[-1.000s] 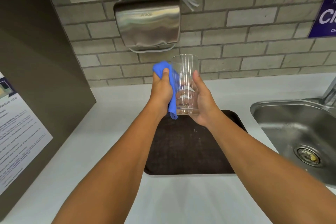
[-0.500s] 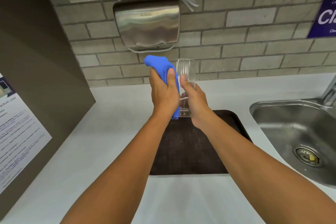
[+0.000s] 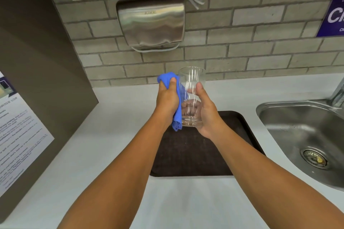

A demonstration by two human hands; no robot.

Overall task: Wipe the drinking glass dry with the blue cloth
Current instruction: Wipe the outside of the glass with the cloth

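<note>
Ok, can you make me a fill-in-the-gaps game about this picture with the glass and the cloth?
1. The left hand presses a cloth of the colour ____ against the glass.
2. The right hand holds the ____.
3. Under both hands lies a dark brown ____ on the counter.
4. The metal sink is on the person's ____ side.

Missing words: blue; glass; tray; right

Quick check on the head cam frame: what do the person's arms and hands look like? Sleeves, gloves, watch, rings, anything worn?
Both forearms are bare along all their visible length, with no sleeve edge in the frame. The left hand and the right hand wear no gloves. No watch, band or bracelet shows at either wrist, and no ring on the fingers that can be seen. No markings or cables on either arm.
</note>
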